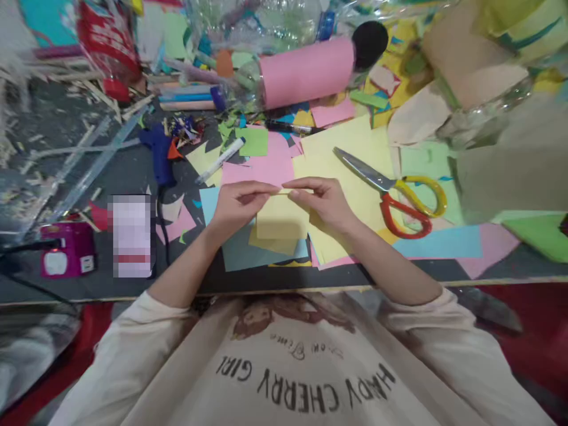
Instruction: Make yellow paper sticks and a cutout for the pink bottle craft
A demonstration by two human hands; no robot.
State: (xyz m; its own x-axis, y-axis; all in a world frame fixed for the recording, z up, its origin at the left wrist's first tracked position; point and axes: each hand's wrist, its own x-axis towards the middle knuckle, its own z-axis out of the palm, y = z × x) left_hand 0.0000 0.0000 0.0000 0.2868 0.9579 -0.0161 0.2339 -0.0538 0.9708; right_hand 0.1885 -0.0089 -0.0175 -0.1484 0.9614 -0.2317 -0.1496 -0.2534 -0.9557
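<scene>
Both my hands pinch the far edge of a small yellow sheet of paper (283, 219), which has a narrow fold along that edge. My left hand (242, 204) grips it at the left end, thumb and forefinger together. At the right end my right hand (322, 201) holds it the same way, the fingertips of both hands nearly meeting. Beneath lie a light blue sheet (242, 254) and a pink sheet (260, 165). Large yellow sheets (350, 236) spread beside my right hand. Scissors (394, 186) with red and yellow handles rest on them, blades apart.
A white marker (220, 160) and a blue glue gun (160, 155) lie to the left, with a phone (132, 236) and a purple box (68, 248) nearer the edge. Behind are a pink-wrapped bottle (306, 74), a black pen (293, 126), a red-labelled bottle (109, 47) and paper scraps.
</scene>
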